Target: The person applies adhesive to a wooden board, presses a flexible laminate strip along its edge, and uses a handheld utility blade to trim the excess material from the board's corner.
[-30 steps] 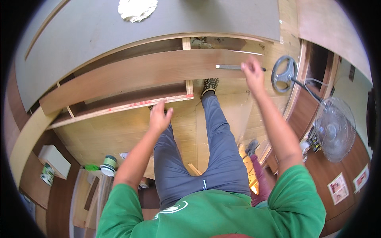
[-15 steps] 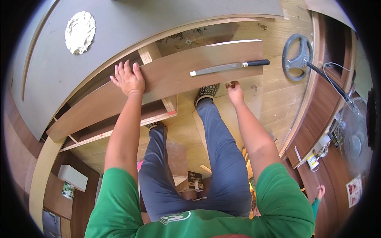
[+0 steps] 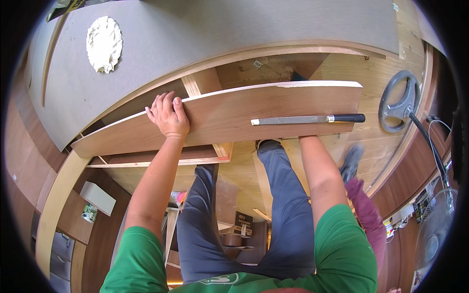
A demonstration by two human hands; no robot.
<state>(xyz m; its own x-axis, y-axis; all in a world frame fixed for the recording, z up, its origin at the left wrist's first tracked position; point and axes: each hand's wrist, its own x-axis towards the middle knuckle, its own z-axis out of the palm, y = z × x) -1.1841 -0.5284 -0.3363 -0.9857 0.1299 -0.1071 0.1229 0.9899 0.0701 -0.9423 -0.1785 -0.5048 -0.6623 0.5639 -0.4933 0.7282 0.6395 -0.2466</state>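
A long brown wooden board [image 3: 224, 110] lies across a timber frame in front of me. My left hand [image 3: 169, 116] is on its left half, the fingers bent over the far edge. Toward the board's right end rests a flat metal file [image 3: 293, 120] with a black handle, touched by neither hand. My right forearm [image 3: 320, 163] reaches to the near edge below the file. The right hand itself is under the board, so its fingers are hidden.
A big grey sheet panel [image 3: 205, 34] spans the far side, with a crumpled white cloth [image 3: 104, 45] on it. A fan stand's round grey base [image 3: 399, 101] is at the right. Another person's maroon-clothed leg [image 3: 366, 210] shows at lower right. A cardboard box [image 3: 242, 223] sits low behind my legs.
My right hand has gone from beside the board's near edge to underneath it. The board's far edge shows more, and my left fingers have bent over it. Another person's leg has appeared at right.
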